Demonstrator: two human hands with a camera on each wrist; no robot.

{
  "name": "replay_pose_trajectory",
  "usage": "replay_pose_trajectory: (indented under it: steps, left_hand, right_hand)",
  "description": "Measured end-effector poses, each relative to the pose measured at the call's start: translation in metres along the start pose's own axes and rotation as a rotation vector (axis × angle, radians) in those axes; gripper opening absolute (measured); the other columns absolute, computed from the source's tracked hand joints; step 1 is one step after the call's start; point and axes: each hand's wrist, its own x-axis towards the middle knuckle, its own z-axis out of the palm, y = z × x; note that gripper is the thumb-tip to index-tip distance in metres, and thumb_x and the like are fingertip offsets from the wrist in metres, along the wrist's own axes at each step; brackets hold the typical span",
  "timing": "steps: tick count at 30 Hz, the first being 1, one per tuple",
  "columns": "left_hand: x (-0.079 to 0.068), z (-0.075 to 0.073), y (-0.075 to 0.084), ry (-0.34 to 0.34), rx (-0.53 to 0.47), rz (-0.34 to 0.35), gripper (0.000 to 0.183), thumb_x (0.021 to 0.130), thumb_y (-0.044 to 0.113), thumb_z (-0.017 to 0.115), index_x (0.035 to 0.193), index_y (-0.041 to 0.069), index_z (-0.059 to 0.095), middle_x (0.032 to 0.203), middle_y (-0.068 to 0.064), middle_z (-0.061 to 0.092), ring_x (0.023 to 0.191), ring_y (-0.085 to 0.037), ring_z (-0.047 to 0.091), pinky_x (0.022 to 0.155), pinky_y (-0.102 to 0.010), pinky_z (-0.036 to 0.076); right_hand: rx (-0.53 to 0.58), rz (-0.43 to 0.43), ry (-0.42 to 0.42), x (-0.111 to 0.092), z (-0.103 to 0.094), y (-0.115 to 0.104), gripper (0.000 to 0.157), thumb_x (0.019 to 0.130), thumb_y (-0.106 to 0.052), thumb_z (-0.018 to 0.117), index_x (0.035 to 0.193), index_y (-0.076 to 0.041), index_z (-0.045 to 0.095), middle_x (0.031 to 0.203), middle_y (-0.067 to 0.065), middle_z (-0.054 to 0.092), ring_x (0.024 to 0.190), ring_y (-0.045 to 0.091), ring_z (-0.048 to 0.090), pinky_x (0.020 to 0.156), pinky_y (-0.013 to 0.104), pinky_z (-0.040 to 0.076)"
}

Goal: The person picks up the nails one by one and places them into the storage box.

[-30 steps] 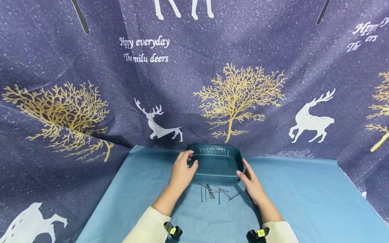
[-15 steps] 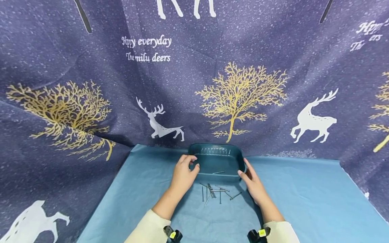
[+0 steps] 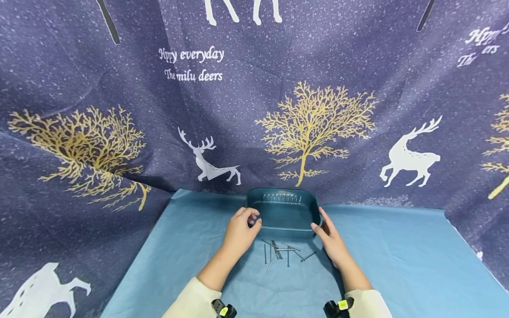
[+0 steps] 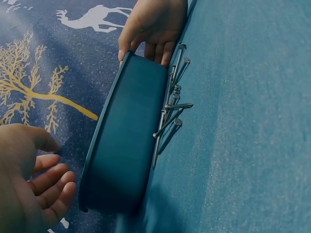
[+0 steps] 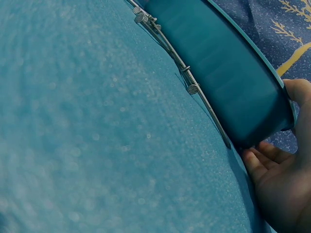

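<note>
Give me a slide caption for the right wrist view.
Right hand grips round-cornered teal tray beside grey metal nails on blue cloth.

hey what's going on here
A person's right hand grips the right end of a teal tray. Their left hand is at the tray's left end, fingers loosely curled, with nothing visible in its grasp. A loose pile of nails lies on the blue cloth in front of the tray.

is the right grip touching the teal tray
Touching: the right wrist view shows the right grip with its thumb against the rim of the teal tray and fingertips at its bottom corner.
</note>
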Motion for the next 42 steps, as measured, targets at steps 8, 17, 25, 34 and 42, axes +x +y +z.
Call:
replay_pose_trajectory:
  steps: [8, 17, 25, 34, 42]
  left_hand:
    - [-0.005, -0.001, 0.004, -0.023, -0.039, 0.006, 0.005, 0.089, 0.014, 0.072, 0.093, 0.013, 0.069, 0.082, 0.002, 0.061, 0.07, -0.005, 0.055, 0.066, -0.019, 0.048]
    - [-0.01, 0.0, 0.005, -0.014, -0.029, 0.034, 0.005, 0.088, 0.013, 0.073, 0.09, 0.013, 0.068, 0.08, 0.003, 0.061, 0.067, -0.002, 0.052, 0.064, -0.018, 0.047]
    - [-0.015, 0.0, 0.005, -0.073, 0.02, 0.049, 0.006, 0.087, 0.014, 0.073, 0.088, 0.015, 0.067, 0.079, 0.005, 0.059, 0.065, -0.001, 0.047, 0.062, -0.018, 0.044]
    - [-0.022, 0.007, 0.002, -0.138, 0.086, 0.098, 0.009, 0.085, 0.013, 0.074, 0.085, 0.016, 0.066, 0.075, 0.006, 0.058, 0.067, -0.002, 0.048, 0.064, -0.02, 0.044]
    - [-0.023, 0.011, -0.001, -0.173, 0.106, 0.092, 0.01, 0.084, 0.014, 0.075, 0.084, 0.017, 0.065, 0.075, 0.007, 0.057, 0.068, -0.003, 0.049, 0.064, -0.021, 0.044]
  right_hand:
    - [-0.005, -0.005, 0.01, 0.001, 0.0, 0.001, 0.07, 0.104, -0.045, 0.053, 0.162, -0.037, 0.014, 0.171, 0.013, 0.002, 0.157, 0.04, 0.007, 0.124, 0.061, 0.014]
    - [-0.01, 0.001, 0.011, 0.001, 0.001, 0.001, 0.07, 0.105, -0.038, 0.052, 0.163, -0.032, 0.013, 0.171, 0.016, 0.003, 0.156, 0.042, 0.008, 0.123, 0.062, 0.016]
    - [-0.018, 0.006, 0.008, 0.002, 0.0, 0.002, 0.069, 0.105, -0.04, 0.051, 0.163, -0.034, 0.012, 0.171, 0.016, 0.003, 0.156, 0.042, 0.009, 0.123, 0.063, 0.016]
    - [-0.001, 0.004, 0.011, 0.003, 0.0, 0.003, 0.071, 0.105, -0.04, 0.053, 0.163, -0.031, 0.014, 0.171, 0.016, 0.003, 0.157, 0.042, 0.009, 0.124, 0.062, 0.016]
    - [0.004, -0.002, 0.017, 0.002, 0.0, 0.003, 0.071, 0.104, -0.04, 0.054, 0.163, -0.031, 0.014, 0.17, 0.017, 0.004, 0.156, 0.043, 0.01, 0.124, 0.062, 0.016]
